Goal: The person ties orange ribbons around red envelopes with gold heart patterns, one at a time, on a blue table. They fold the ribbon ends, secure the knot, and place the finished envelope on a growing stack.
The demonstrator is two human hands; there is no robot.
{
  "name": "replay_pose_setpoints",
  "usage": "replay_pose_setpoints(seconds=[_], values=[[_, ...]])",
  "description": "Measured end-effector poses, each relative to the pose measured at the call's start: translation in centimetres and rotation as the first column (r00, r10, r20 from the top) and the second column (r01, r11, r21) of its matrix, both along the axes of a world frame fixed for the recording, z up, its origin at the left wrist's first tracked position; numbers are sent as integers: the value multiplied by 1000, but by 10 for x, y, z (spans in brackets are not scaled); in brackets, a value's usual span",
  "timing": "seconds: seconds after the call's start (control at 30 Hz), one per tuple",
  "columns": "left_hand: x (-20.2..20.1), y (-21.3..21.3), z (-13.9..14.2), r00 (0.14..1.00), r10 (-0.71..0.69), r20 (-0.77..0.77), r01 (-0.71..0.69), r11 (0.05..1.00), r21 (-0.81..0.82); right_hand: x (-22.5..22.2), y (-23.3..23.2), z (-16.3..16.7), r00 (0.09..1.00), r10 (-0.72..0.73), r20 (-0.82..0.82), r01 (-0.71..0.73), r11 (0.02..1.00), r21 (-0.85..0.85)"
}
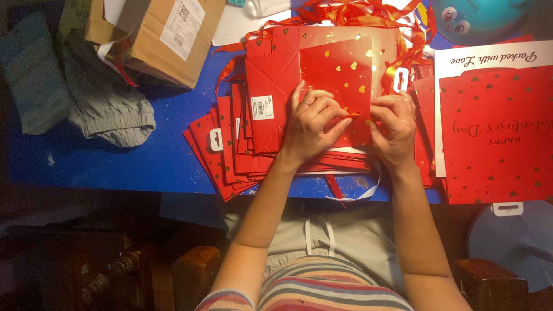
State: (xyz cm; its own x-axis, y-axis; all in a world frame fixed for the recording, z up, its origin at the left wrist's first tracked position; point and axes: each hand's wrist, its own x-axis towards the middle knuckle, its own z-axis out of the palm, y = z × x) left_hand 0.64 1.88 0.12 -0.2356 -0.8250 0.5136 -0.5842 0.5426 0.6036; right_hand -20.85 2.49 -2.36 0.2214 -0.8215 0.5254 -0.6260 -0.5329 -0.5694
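Fingers [337, 124] of left hand [308, 124] and right hand [391, 129] pinched together on red ribbon handle [352, 115], atop folded red gift bag [328, 75]; bag on red bag stack [230, 161], blue surface [115, 161] centre. Cardboard box [155, 34] far left.

Table: you have a blue tabletop [115, 167], speckled with pale flecks, running left to right in front of you.
Middle: a fanned pile of flat red gift bags [230, 155] with gold hearts lies on it, under your hands.
Far middle: tangled red ribbon [368, 11] lies on the bags' far ends.
Right: you see a wider stack of red bags [495, 138] on white backing, its near edge hanging off the table.
Far left: a brown cardboard box [155, 40] with a white label.
Left: a crumpled grey cloth [109, 109], beside a folded pale blue cloth [34, 75].
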Motion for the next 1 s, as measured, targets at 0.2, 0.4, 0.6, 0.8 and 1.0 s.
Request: replay_pose_setpoints(seconds=[0.2,0.4,0.6,0.8,1.0], values=[[1,0,-1,1000,6,1,-6,1000,-3,9,4,-6,961,-155,229,136,986,96],[3,0,0,1000,-7,-6,7,1000,16,11,3,2,968,-67,244,27,986,165],[6,3,4,999,-33,-21,34,999,29,11,2,7,999,-10,38,8,998,57],[8,2,4,999,-49,-12,50,999,23,11,4,1,999,-31,33,29,997,65],[9,3,3,999,-45,-6,46,999,14,20,5,0,964,-178,197,161,982,103]])
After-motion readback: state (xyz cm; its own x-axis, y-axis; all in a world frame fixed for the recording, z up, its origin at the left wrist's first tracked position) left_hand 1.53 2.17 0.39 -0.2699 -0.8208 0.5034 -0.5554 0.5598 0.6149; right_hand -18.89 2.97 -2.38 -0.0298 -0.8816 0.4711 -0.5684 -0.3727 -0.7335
